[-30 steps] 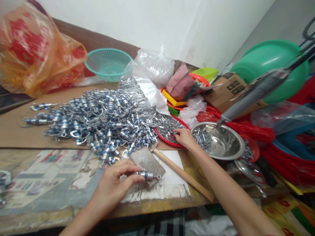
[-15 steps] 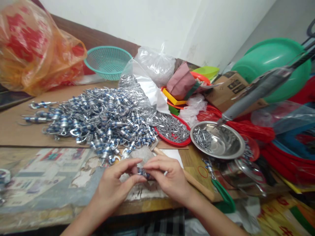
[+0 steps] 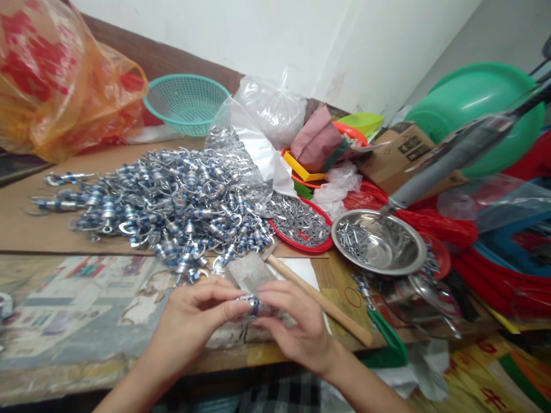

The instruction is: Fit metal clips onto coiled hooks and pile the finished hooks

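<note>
My left hand (image 3: 196, 315) pinches the left end of a small metal fitting (image 3: 255, 306), silver with a dark blue band. Around the fitting's right end, my right hand (image 3: 297, 321) has its thumb and fingers closed, partly hiding it. Just beyond my fingers lies a grey metal block (image 3: 248, 271). A hammer (image 3: 321, 298) with a wooden handle rests beside the block, its handle slanting behind my right hand. Past these spreads a large heap of similar blue-banded metal fittings (image 3: 172, 201), many with curved hook-like ends.
A red tray (image 3: 301, 248) holds small metal pieces; a steel bowl (image 3: 400, 246) to its right contains pins. A grey tool arm (image 3: 447, 163) slants over the bowl. Farther back stand a teal basket (image 3: 185, 109) and plastic bags (image 3: 275, 109). A green-handled item (image 3: 390, 338) hangs near the front edge.
The fitting has turned between my hands and its blue band shows more clearly. My right hand's thumb and fingers have spread slightly and shifted lower; the view has moved a little.
</note>
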A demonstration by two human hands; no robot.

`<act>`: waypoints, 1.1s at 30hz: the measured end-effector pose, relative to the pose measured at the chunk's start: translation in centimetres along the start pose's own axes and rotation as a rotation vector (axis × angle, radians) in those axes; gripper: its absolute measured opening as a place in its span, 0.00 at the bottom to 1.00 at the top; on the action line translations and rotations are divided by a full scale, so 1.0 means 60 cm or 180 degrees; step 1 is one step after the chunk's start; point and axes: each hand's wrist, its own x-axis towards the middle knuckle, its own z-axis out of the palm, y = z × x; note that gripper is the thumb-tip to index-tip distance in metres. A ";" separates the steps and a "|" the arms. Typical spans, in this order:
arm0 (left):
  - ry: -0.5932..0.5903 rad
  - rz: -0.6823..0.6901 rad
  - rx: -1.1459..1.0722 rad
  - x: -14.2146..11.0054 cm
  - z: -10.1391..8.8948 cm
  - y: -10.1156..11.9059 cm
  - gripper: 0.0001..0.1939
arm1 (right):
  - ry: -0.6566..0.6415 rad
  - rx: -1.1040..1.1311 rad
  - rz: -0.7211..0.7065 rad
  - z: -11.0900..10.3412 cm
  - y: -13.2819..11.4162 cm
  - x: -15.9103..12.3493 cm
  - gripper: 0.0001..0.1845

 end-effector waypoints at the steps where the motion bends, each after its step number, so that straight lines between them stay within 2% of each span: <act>1: -0.0019 0.0022 0.0096 0.000 0.000 0.003 0.02 | -0.0072 -0.0189 -0.0312 -0.002 0.003 -0.002 0.19; 4: -0.0130 0.0177 0.0456 0.000 -0.002 0.011 0.05 | -0.0199 -0.0559 -0.0774 -0.009 0.006 -0.001 0.19; 7: -0.0148 0.0492 0.0591 0.001 -0.005 0.015 0.07 | -0.0205 -0.0525 -0.0785 -0.012 0.004 0.005 0.18; 9: -0.0168 0.0430 0.0550 0.001 -0.007 0.016 0.07 | -0.0154 -0.0328 -0.0601 -0.008 0.002 0.010 0.17; 14: -0.0040 -0.0419 0.0140 -0.003 -0.004 0.014 0.08 | 0.0151 0.0410 0.0188 0.008 0.001 0.018 0.09; 16: -0.0014 -0.0668 -0.0248 -0.006 0.001 0.012 0.14 | 0.0196 0.0531 0.0392 0.010 -0.004 0.017 0.07; 18: 0.0000 -0.0815 -0.0511 -0.010 0.007 0.008 0.21 | 0.0150 0.0573 0.0561 0.009 -0.011 0.016 0.07; 21: 0.0117 -0.0834 -0.0535 -0.014 0.012 0.002 0.25 | -0.0202 0.0619 0.0845 -0.003 -0.009 0.021 0.06; 23: 0.0118 -0.0809 -0.0529 -0.015 0.012 -0.004 0.29 | -0.0361 0.0294 0.1016 -0.018 0.013 0.035 0.05; 25: 0.0042 -0.0753 -0.0574 -0.013 0.010 -0.011 0.33 | -0.0251 -0.0582 0.1281 -0.036 0.054 0.058 0.09; 26: -0.0009 -0.0724 -0.0600 -0.012 0.009 -0.014 0.33 | -0.0139 -0.1258 0.1538 -0.043 0.080 0.071 0.11; 27: -0.0077 -0.0712 -0.0635 -0.010 0.008 -0.016 0.33 | -0.0120 -0.1547 0.1684 -0.050 0.107 0.084 0.13; 30: -0.0400 -0.0786 -0.0736 -0.007 0.006 -0.018 0.32 | -0.0317 -0.1938 0.1977 -0.054 0.180 0.117 0.12; 33: -0.0675 -0.0875 -0.0836 -0.005 0.006 -0.013 0.31 | -0.0536 -0.2096 0.2144 -0.045 0.217 0.134 0.12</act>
